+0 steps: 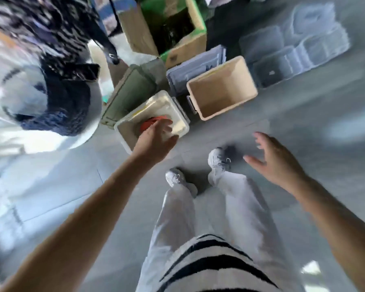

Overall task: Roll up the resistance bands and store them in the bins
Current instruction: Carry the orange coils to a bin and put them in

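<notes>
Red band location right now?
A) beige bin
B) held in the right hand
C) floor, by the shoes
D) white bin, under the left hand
D: the red band sits inside the white bin with the left hand over it; the beige bin shows only bare walls, and the right hand is spread and holds nothing.

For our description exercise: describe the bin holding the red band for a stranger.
Find the green-edged cardboard box. Nearer the person, pick the whitish plastic bin under the left hand. Unlike the empty tan plastic bin, it holds a red band.
</notes>
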Available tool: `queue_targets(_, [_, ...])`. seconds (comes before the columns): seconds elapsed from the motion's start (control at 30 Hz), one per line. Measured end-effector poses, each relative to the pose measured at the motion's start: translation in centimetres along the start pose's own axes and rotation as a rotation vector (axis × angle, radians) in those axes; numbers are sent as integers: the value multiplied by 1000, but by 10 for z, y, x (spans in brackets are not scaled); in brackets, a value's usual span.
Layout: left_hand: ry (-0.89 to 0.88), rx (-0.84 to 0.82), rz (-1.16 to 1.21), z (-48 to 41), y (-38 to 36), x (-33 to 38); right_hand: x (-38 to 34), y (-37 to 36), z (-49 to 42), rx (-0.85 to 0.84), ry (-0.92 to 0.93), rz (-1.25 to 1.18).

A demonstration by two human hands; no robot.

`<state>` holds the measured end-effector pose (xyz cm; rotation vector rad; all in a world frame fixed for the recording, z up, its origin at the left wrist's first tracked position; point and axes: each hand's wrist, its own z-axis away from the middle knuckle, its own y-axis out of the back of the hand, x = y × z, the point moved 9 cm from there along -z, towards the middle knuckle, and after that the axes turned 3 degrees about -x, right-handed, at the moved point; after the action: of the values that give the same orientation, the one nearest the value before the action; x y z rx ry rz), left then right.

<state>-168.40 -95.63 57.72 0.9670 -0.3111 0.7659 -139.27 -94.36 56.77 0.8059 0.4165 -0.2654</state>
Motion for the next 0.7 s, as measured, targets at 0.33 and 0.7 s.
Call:
queue_targets(0.33, [-512,-134,-544,-10,-104,299,182,107,153,292,-310,-322])
queue_targets(0.7, [-296,-117,-69,-69,-165,455,347,368,98,457,-200,-491])
